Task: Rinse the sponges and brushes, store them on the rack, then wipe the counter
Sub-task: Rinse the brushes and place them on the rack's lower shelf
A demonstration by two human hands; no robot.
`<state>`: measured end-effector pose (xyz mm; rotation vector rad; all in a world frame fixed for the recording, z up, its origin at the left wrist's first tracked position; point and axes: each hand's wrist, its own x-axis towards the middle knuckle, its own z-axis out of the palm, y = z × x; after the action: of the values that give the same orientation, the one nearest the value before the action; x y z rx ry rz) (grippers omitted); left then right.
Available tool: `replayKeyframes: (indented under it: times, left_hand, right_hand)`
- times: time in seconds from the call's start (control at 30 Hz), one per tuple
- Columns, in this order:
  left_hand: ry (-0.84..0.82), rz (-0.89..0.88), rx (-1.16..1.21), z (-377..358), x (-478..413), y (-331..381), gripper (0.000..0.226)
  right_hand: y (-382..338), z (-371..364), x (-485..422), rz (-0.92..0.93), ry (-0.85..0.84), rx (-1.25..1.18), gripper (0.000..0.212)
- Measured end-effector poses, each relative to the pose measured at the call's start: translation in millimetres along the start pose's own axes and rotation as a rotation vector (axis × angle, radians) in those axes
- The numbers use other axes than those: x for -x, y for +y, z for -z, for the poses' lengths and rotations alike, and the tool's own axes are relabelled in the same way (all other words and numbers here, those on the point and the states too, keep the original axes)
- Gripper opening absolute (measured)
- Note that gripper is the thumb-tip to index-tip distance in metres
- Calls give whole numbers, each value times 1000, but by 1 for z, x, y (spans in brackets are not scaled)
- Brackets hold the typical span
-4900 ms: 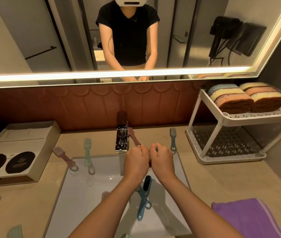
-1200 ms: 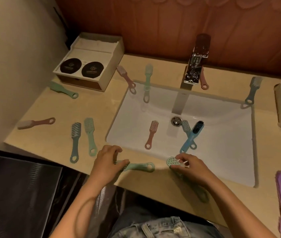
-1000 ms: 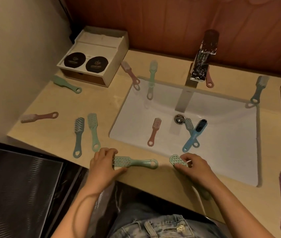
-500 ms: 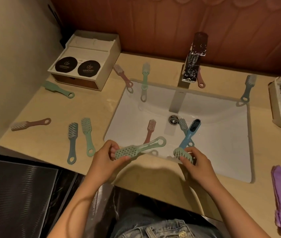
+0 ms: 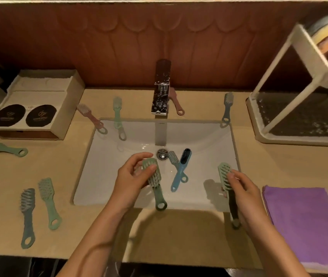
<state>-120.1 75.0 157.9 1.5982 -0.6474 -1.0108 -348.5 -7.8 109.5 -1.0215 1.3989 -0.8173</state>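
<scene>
Raised off surface [image 5: 179, 236] now: your left hand [image 5: 131, 180] pinches green brush [image 5: 156, 188], right hand [image 5: 245, 198] grips mint brush [image 5: 224, 172]; faucet [image 5: 161, 96] beyond left.

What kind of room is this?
Probably a bathroom vanity: white rectangular ceramic basin sunk in a beige stone counter, chrome block-shaped faucet behind it, brown scalloped tile backsplash.

**Clearances about the basin.** The faucet [image 5: 162, 90] overhangs the rear centre of the basin [image 5: 107, 168]. A blue brush [image 5: 179, 173] and a grey brush [image 5: 173, 158] lie right of the drain [image 5: 162, 153], and the left floor is open. A pink brush [image 5: 89, 116] and a mint brush [image 5: 117, 113] overhang the rear rim. On the counter [image 5: 169, 236], a box [image 5: 39, 96] fills the left rear corner, the rack [image 5: 307, 50] the right rear and a purple cloth [image 5: 303, 220] the right front.
</scene>
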Motion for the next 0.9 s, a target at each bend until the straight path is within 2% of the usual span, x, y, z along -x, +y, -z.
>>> replayKeyframes:
  times: [0.17,0.33,0.5,0.63,0.7,0.83,0.9]
  left_hand:
    - [-26,188,230,-46,-30,17,9]
    - [-49,308,294,-94,-57,33,7]
    - [13,382,364,-143,-79,44,10]
    - [60,437,454,-167,-89,43,9]
    - [65,454,500,-175,-93,41,9]
    - [77,456,475,-188,-97,35,7]
    - [71,434,452,-191,-97,29,19]
  right_hand:
    - [-21,45,-21,-132,85,-213,12]
    - [-45,90,-56,-47,182,-128,21]
    - [-73,128,-104,128,286,160,18]
    - [-85,149,-149,281,288,536,18]
    - [-91,155,-173,313,265,717,22]
    - [-98,156,-214,242,137,1095,22]
    - [-93,155,-228,215,34,1164,18]
